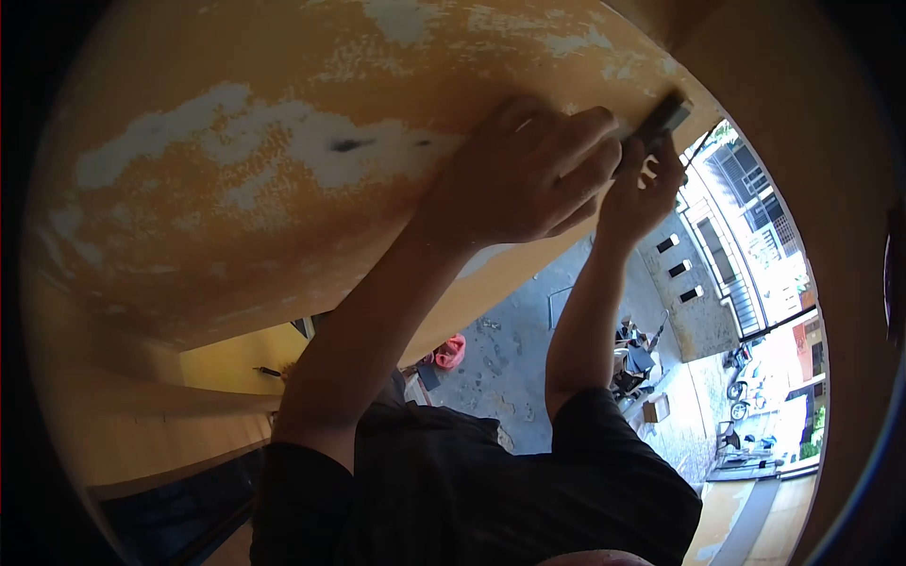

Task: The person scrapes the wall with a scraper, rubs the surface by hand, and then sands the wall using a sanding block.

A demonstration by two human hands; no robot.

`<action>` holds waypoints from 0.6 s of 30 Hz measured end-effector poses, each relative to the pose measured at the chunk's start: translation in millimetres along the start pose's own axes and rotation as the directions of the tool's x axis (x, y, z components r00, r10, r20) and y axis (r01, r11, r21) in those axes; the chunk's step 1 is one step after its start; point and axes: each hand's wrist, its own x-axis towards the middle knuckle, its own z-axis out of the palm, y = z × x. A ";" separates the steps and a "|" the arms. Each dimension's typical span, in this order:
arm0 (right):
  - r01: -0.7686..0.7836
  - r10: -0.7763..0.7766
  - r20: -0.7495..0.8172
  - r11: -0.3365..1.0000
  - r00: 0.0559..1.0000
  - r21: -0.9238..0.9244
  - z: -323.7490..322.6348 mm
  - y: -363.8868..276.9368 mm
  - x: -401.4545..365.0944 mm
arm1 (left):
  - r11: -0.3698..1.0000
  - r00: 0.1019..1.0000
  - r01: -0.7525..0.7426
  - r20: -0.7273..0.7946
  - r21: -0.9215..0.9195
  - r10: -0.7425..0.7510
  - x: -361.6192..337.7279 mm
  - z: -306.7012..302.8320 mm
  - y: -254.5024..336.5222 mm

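Observation:
My right hand (642, 193) grips a dark, narrow block-shaped tool (663, 121), blurred, with a lighter face at its far end. It is held up close to the orange painted surface (311, 236), near that surface's right edge. Just left of it, my left hand (528, 174) is raised against the same surface. Its fingers are bent and closed, pointing toward the lower end of the tool, and I cannot tell what they hold. Whitish worn patches (198, 127) spread over the orange paint, with two dark marks (351, 145) in one of them.
Below lies a grey concrete floor (500, 354), with a red bundle (450, 352) and a cluster of assorted items (634, 363). A cardboard box (656, 407) sits farther right. Beyond are a low wall with slots (681, 269), parked motorcycles (739, 391) and a bright street.

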 end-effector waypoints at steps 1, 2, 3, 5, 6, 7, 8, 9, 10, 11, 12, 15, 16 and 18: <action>0.005 -0.003 -0.030 0.998 1.000 0.061 3.3 3.1 9.2 | 1.000 1.000 0.022 0.007 -0.008 -0.022 -1.7 0.8 2.6; 0.012 -0.005 -0.059 0.993 0.998 0.116 6.9 5.6 16.8 | 0.999 1.000 0.031 0.005 -0.008 -0.031 -2.6 1.8 2.5; 0.012 -0.006 -0.052 0.994 0.999 0.108 6.3 4.2 16.1 | 0.999 0.999 0.033 0.011 -0.022 -0.033 -2.1 3.4 1.6; -0.020 0.022 -0.067 0.999 0.997 0.031 8.6 -1.4 11.4 | 0.999 1.000 0.026 0.018 -0.038 -0.026 -0.1 4.7 0.4; -0.020 0.023 -0.069 0.999 0.997 0.032 8.0 -1.8 6.9 | 0.999 1.000 0.028 0.013 -0.029 -0.028 0.2 4.5 0.7; -0.018 0.020 -0.031 0.999 0.999 0.037 5.1 -0.2 -0.1 | 0.999 1.000 0.030 0.008 -0.022 -0.030 0.4 3.9 1.3; -0.017 0.017 0.011 0.999 1.000 0.041 2.1 0.3 -5.1 | 0.999 0.999 0.032 0.009 -0.024 -0.031 0.9 2.8 0.8; -0.019 0.018 0.016 0.999 1.000 0.036 2.6 0.2 -0.2 | 1.000 1.000 0.023 0.019 -0.019 -0.022 2.9 1.0 0.2; -0.009 0.009 -0.001 0.998 1.000 0.065 4.5 1.9 13.3 | 1.000 0.999 0.015 0.029 -0.019 -0.015 4.5 2.1 1.4; 0.004 -0.002 -0.021 0.996 1.000 0.091 3.8 2.9 20.7 | 0.999 0.999 0.022 0.029 -0.028 -0.021 3.7 3.1 2.4; 0.004 -0.002 -0.023 0.997 1.000 0.083 2.0 2.1 20.5 | 1.000 1.000 0.018 0.025 -0.013 -0.017 3.8 3.5 2.0; 0.013 -0.013 -0.035 1.000 0.999 0.010 4.2 4.0 9.0 | 1.000 1.000 0.006 0.005 -0.007 -0.006 6.9 5.3 2.6; 0.018 -0.017 -0.045 1.000 0.999 0.016 0.6 5.4 -0.2 | 1.000 1.000 0.018 -0.006 -0.014 -0.018 6.4 5.0 2.1; -0.024 0.022 0.049 0.999 0.999 0.036 -3.5 5.4 -11.7 | 1.000 1.000 0.007 -0.011 -0.002 -0.007 7.4 4.7 0.0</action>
